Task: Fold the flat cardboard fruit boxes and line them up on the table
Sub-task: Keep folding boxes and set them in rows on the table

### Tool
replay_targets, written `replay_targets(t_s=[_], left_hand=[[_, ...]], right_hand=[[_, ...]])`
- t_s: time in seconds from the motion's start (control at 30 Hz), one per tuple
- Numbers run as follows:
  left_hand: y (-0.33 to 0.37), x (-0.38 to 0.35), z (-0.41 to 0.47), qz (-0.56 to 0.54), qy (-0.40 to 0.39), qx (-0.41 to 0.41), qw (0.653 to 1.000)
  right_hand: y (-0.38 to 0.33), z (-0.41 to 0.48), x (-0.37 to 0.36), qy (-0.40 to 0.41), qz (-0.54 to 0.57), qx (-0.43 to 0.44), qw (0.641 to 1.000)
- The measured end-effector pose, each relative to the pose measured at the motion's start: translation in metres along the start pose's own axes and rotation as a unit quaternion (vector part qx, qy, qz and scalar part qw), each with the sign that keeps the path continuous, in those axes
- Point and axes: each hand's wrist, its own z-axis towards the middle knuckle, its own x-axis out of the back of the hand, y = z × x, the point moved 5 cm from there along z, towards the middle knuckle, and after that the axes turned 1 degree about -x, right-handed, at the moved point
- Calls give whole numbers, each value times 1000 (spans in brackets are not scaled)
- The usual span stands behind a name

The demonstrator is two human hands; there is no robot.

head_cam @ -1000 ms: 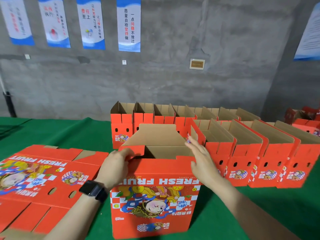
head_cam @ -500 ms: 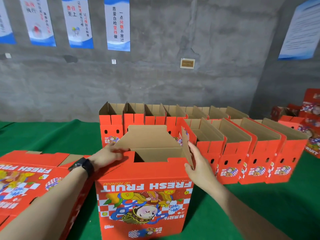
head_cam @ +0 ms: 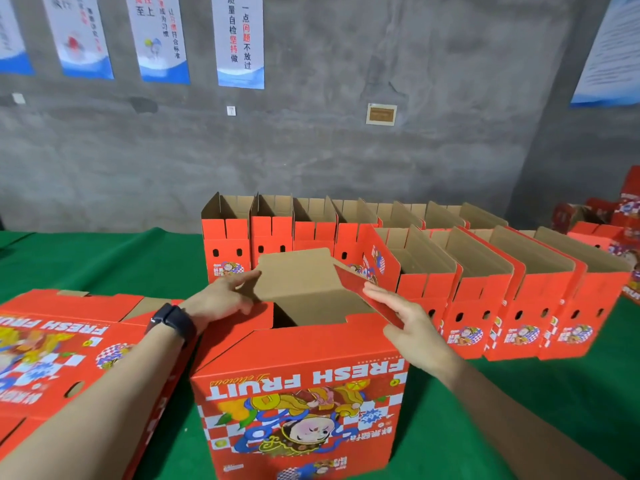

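Note:
A red "FRESH FRUIT" box (head_cam: 301, 403) stands upright in front of me on the green table (head_cam: 104, 261), its top open. My left hand (head_cam: 225, 299), with a black watch on the wrist, presses the box's left flap with fairly straight fingers. My right hand (head_cam: 405, 317) lies with straight fingers against the red right side flap (head_cam: 363, 292), which tilts inward over the opening. The brown far flap (head_cam: 298, 275) leans over the opening. A stack of flat printed boxes (head_cam: 52, 348) lies at the left under my left forearm.
Two rows of folded open-top red boxes (head_cam: 485, 292) stand behind and to the right of the box. More red boxes (head_cam: 620, 220) are piled at the far right. A grey concrete wall with posters (head_cam: 239, 39) rises behind the table.
The right side flap has swung inward under my right hand. My left hand has shifted onto the left flap. The view has moved closer to the box.

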Motion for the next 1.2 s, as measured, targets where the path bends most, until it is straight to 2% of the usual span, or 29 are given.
replay_targets(t_s=[0.17,0.37,0.47,0.57,0.63,0.73,0.8,0.87,0.97,1.03,1.07,1.13,1.2], left_hand=[[7,-7,0,75,-11,9,997],[4,-2,-5,85,48,-84,992],[-2,0,-7,100,77,-107,986],[-5,1,-8,102,86,-121,984],[-5,1,-9,96,91,-133,982],[-7,2,-12,77,94,-133,984],[-8,2,-13,82,100,-120,984],[-8,3,-17,49,97,-92,990],[-14,2,-23,-43,35,-50,997],[-13,-4,-27,20,-22,-56,998],[-14,-8,-27,106,-54,-62,991],[-15,-11,-22,236,-66,-59,968],[-12,-12,-18,243,-56,-40,968]], right_hand=[[10,-11,6,-40,-32,-18,999],[11,-14,-1,-91,-68,15,993],[13,-12,0,-119,-85,31,989],[11,-11,1,-147,-63,11,987],[9,-4,5,-90,-33,-22,995],[4,10,11,74,-48,-51,995],[-3,19,6,115,-60,-65,989],[-3,29,-4,68,-107,-98,987],[3,32,-20,-34,-253,-124,959],[6,32,-23,-72,-280,-118,950],[8,33,-23,-89,-274,-117,950],[9,35,-23,-120,-262,-125,949],[9,38,-23,-134,-278,-130,942]])
